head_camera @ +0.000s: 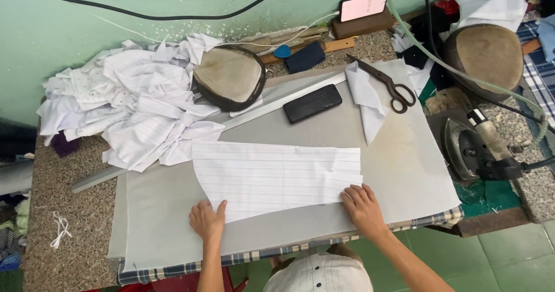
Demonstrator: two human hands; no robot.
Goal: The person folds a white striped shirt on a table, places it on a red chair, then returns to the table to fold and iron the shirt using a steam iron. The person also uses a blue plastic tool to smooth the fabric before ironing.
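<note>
Item: striped white cloth panel (277,176), flat on the counter (404,170), just in front of the black block (313,103). Your left hand (207,220) and right hand (363,208) lay open-palmed on its near edge, gripping nothing.

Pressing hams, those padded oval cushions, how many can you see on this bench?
2. One pressing ham sits at the back beside the pile of white striped fabric. The other is at the far right, behind the iron. More could be hidden under the cloth.
</note>
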